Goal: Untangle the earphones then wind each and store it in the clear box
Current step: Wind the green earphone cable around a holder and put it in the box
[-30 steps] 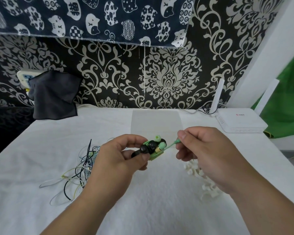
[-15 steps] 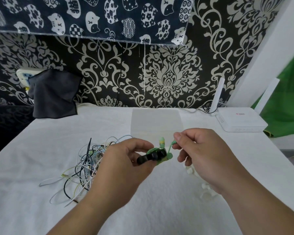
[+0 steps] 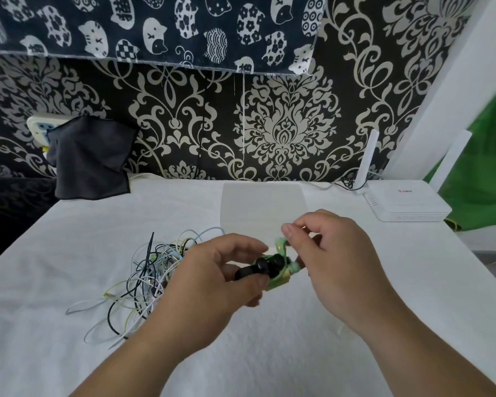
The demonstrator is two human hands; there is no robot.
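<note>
My left hand (image 3: pixel 212 285) grips a small wound bundle (image 3: pixel 272 270) of green earphone cable with black earbuds on top, held above the white table (image 3: pixel 69 353). My right hand (image 3: pixel 335 259) pinches the loose green end of that cable (image 3: pixel 279 243) between thumb and forefinger, just above the bundle. A tangle of white, black, blue and yellow earphone cables (image 3: pixel 146 279) lies on the table to the left of my left hand. The clear box (image 3: pixel 262 202) stands behind my hands, near the wall.
A white router (image 3: pixel 407 200) with two upright antennas sits at the back right. A dark cloth (image 3: pixel 89 159) hangs over a wall socket at the back left. The table's left edge drops to a dark area.
My right hand has carried the green cable end up and to the left, over the bundle. My left hand has lowered the bundle slightly and moved it right.
</note>
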